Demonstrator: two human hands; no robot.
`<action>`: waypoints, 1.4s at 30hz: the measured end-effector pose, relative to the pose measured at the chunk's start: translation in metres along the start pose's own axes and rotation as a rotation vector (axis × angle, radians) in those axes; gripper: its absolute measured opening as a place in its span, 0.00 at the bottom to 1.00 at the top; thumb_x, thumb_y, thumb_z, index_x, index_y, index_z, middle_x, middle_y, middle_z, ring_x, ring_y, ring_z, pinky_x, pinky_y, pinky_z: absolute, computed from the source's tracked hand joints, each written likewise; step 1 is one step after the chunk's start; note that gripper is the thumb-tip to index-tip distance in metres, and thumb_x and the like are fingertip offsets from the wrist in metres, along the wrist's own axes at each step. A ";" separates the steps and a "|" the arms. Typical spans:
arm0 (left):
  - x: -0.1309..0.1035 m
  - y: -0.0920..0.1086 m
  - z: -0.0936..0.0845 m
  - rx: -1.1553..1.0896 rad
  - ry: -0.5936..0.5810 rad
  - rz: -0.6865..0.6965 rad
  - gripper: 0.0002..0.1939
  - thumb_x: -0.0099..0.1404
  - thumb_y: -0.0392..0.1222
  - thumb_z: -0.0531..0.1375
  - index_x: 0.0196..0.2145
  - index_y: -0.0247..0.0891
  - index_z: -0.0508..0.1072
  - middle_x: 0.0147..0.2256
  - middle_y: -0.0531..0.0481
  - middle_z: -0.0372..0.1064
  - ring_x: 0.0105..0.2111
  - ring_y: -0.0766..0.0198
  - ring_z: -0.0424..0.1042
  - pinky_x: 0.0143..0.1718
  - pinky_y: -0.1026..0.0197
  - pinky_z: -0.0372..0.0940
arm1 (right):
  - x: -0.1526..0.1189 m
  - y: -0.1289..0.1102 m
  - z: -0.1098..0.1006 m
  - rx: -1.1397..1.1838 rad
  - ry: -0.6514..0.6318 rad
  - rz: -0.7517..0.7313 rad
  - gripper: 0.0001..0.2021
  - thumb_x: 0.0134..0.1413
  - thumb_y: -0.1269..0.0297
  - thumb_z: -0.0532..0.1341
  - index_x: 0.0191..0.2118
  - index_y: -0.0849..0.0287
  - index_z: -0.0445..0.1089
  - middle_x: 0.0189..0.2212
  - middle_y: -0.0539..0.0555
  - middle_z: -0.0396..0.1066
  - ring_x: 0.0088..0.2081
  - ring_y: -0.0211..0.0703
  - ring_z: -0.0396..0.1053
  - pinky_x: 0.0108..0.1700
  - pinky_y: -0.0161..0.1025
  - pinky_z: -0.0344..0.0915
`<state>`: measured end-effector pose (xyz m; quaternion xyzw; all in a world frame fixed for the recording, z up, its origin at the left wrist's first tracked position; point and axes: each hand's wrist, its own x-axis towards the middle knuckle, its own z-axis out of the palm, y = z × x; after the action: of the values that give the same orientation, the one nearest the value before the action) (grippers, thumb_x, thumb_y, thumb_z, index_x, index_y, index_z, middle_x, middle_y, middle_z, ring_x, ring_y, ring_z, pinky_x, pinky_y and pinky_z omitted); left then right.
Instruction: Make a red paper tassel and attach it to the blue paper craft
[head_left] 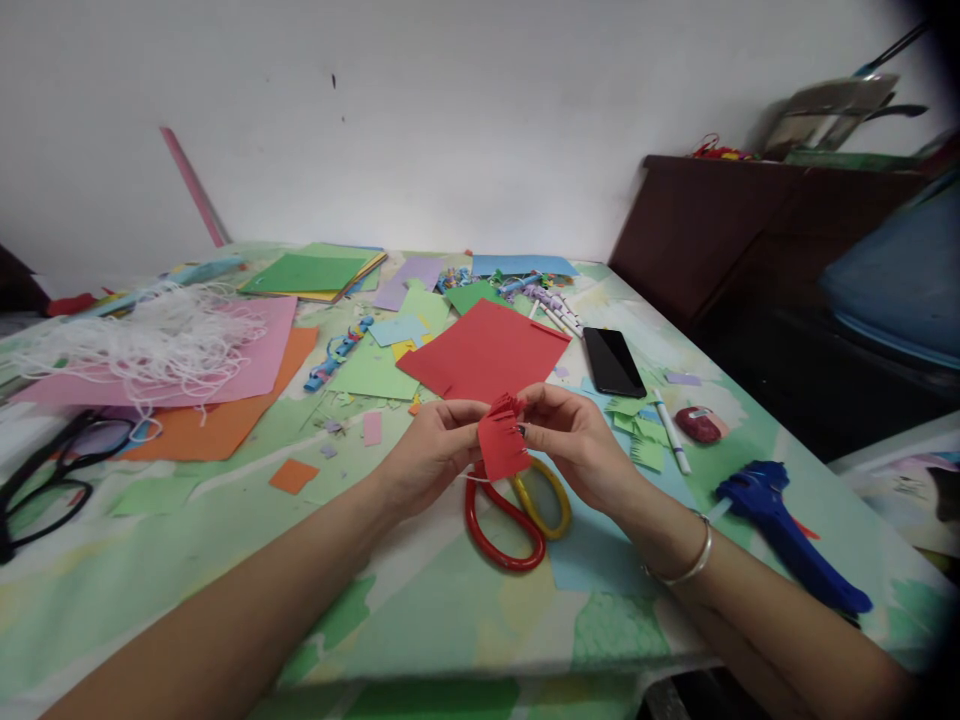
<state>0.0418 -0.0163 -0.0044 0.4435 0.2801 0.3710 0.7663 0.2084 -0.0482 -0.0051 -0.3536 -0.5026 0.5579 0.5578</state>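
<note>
Between my two hands is a small piece of red paper (pixel 504 448), its upper and right edges cut into a fringe. My left hand (pixel 442 440) pinches it at the left side. My right hand (pixel 566 430) has its thumb and fingertips closed on the fringed right edge. Just below lie scissors with one red and one yellow handle loop (pixel 504 545); their blades are hidden. A large red paper sheet (pixel 487 350) is on the table beyond my hands. Light blue paper (pixel 600 540) lies under my right forearm.
White string (pixel 172 335) is heaped on pink paper at the left, near black-handled scissors (pixel 52 490). A phone (pixel 613 360), a white marker (pixel 673 432) and a blue glue gun (pixel 795 535) lie to the right. Green sheets (pixel 307 272) are stacked at the back.
</note>
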 end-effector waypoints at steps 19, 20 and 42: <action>0.005 -0.002 -0.008 -0.213 0.000 -0.027 0.04 0.53 0.36 0.67 0.29 0.37 0.78 0.27 0.50 0.74 0.28 0.66 0.72 0.34 0.65 0.66 | -0.010 -0.006 0.006 -0.290 0.087 -0.298 0.02 0.52 0.67 0.66 0.32 0.57 0.72 0.30 0.51 0.70 0.32 0.40 0.67 0.37 0.39 0.66; 0.004 -0.002 -0.007 -0.194 0.006 -0.022 0.04 0.53 0.36 0.67 0.30 0.37 0.78 0.27 0.49 0.74 0.29 0.66 0.72 0.34 0.65 0.66 | -0.010 -0.007 0.007 -0.335 0.083 -0.331 0.02 0.52 0.67 0.65 0.33 0.56 0.72 0.31 0.51 0.70 0.33 0.41 0.68 0.37 0.40 0.66; 0.003 -0.012 0.005 0.087 0.100 0.075 0.13 0.47 0.42 0.71 0.30 0.33 0.79 0.24 0.50 0.74 0.22 0.68 0.68 0.27 0.64 0.63 | -0.011 0.002 0.009 -0.760 0.135 -0.448 0.06 0.54 0.75 0.61 0.32 0.56 0.70 0.27 0.50 0.68 0.30 0.40 0.65 0.35 0.39 0.62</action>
<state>0.0507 -0.0202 -0.0133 0.4674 0.3171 0.4086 0.7169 0.2010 -0.0605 -0.0068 -0.4514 -0.6985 0.1745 0.5271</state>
